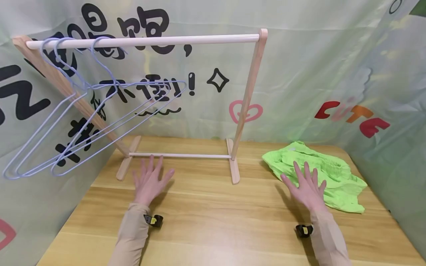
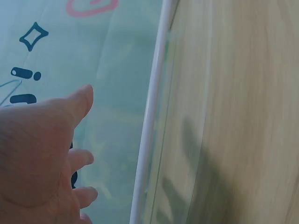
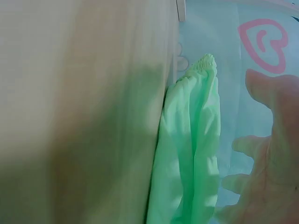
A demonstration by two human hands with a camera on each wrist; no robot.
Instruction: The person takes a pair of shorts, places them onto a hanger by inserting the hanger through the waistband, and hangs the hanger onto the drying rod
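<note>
My left fingers [image 1: 151, 164] and right fingers [image 1: 307, 173] spread empty, the right ones nearer the green garment [image 1: 342, 184] at frame right

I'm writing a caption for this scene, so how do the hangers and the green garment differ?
Colour: the hangers are pale blue-purple, the garment bright green.
Position: the hangers hang from the rack's top bar; the garment lies on the table.
Form: the hangers are thin, open outlines, while the garment is crumpled fabric.
Shared: neither is held by the left hand or the right hand.
</note>
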